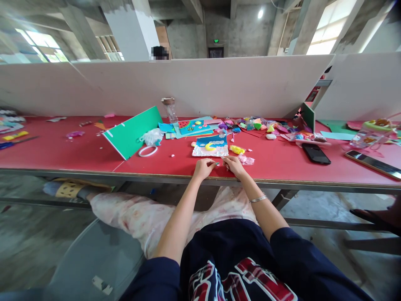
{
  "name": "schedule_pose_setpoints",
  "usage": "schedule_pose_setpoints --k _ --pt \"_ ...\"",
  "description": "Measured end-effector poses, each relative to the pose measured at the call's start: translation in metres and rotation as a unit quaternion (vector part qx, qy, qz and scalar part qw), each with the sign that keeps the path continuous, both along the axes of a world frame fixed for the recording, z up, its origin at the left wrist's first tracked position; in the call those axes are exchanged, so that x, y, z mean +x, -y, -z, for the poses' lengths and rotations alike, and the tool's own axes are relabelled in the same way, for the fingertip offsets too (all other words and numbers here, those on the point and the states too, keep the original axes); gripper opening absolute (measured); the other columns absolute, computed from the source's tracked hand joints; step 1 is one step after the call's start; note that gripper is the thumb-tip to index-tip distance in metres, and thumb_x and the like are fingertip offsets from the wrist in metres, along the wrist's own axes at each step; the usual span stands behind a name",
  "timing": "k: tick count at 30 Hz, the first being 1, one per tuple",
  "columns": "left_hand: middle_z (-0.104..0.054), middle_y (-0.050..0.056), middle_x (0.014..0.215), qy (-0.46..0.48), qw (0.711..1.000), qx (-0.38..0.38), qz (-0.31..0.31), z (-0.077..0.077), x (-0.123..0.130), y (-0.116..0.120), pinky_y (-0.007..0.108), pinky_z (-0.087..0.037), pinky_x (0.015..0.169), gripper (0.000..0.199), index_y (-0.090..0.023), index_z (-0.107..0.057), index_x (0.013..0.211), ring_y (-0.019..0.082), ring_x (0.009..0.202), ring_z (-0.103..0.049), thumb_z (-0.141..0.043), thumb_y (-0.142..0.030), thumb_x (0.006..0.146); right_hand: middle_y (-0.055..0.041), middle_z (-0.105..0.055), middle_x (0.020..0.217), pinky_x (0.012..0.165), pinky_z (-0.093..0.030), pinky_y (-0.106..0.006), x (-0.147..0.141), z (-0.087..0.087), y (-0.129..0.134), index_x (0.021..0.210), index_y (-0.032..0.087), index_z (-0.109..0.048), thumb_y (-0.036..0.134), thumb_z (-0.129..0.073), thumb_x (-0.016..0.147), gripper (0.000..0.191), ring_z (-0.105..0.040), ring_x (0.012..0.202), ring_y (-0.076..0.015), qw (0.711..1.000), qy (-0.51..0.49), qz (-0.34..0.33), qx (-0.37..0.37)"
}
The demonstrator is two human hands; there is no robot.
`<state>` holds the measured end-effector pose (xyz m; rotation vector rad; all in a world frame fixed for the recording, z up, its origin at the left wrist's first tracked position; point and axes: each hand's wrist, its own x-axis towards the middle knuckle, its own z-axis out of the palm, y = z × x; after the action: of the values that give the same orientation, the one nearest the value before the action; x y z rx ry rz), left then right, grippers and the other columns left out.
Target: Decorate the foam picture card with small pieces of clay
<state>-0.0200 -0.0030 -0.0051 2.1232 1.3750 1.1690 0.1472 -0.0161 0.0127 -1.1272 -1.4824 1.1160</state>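
Observation:
My left hand (204, 168) rests at the table's front edge, thumb and fingertips pinched around a small whitish-green bit (217, 164) too tiny to name. Close by on the right, my right hand (234, 166) has its fingers curled together; what they grip, if anything, cannot be made out. Just beyond both hands lies a blue card (218, 142) with a yellow crescent and a lumpy white border along its lower edge. Beside it are a yellow packet (237, 149) and a crumpled pink wrapper (246, 159), which lies near my right fingers.
A green board (134, 133) leans at the left, near a white ring (148, 151) and a clear bottle (171, 110). Several colourful clay packets (257, 125) line the back. Two phones, one black (315, 154), lie at the right. A white partition (188, 85) stands behind.

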Motion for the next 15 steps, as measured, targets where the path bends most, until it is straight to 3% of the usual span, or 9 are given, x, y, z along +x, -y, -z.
schedule_pose_setpoints --k 5,9,12,15 --pt "-0.066 0.002 0.064 -0.008 1.000 -0.004 0.012 -0.0019 0.0000 0.0020 0.024 -0.042 0.055 0.027 -0.017 -0.063 0.065 0.015 0.060 -0.060 -0.052 -0.036 0.082 0.0044 -0.037 0.045 0.045 -0.030 -0.023 0.0006 0.0054 -0.0036 0.050 0.019 -0.036 0.038 -0.048 0.076 0.034 -0.036 0.042 -0.0073 1.000 -0.009 0.000 0.001" --pt "-0.051 -0.001 0.047 -0.033 0.999 -0.007 -0.034 -0.0003 0.0003 -0.0005 0.023 -0.032 0.047 0.038 -0.017 -0.054 0.059 0.012 0.045 -0.049 -0.041 -0.039 0.088 0.0056 -0.032 0.044 0.044 -0.028 -0.023 -0.0004 0.0092 -0.0067 0.052 0.021 -0.032 0.045 -0.050 0.076 0.039 -0.030 0.041 -0.0073 0.998 -0.053 -0.005 -0.017" --pt "-0.056 0.000 0.054 -0.005 0.999 0.002 -0.035 0.0015 0.0001 -0.0027 0.023 -0.035 0.049 0.032 -0.018 -0.057 0.069 0.013 0.050 -0.052 -0.042 -0.039 0.088 0.0062 -0.027 0.044 0.042 -0.026 -0.024 -0.0010 0.0066 -0.0054 0.053 0.022 -0.027 0.054 -0.049 0.077 0.046 -0.025 0.041 -0.0073 0.996 -0.080 -0.015 -0.039" --pt "-0.066 0.004 0.073 0.038 0.998 0.052 0.010 0.0024 0.0018 -0.0011 0.023 -0.044 0.056 0.028 -0.018 -0.062 0.076 0.015 0.065 -0.059 -0.053 -0.043 0.083 0.0052 -0.026 0.046 0.043 -0.026 -0.024 -0.0005 0.0020 -0.0024 0.052 0.021 -0.027 0.063 -0.041 0.079 0.052 -0.023 0.042 -0.0074 0.996 -0.072 -0.032 -0.040"
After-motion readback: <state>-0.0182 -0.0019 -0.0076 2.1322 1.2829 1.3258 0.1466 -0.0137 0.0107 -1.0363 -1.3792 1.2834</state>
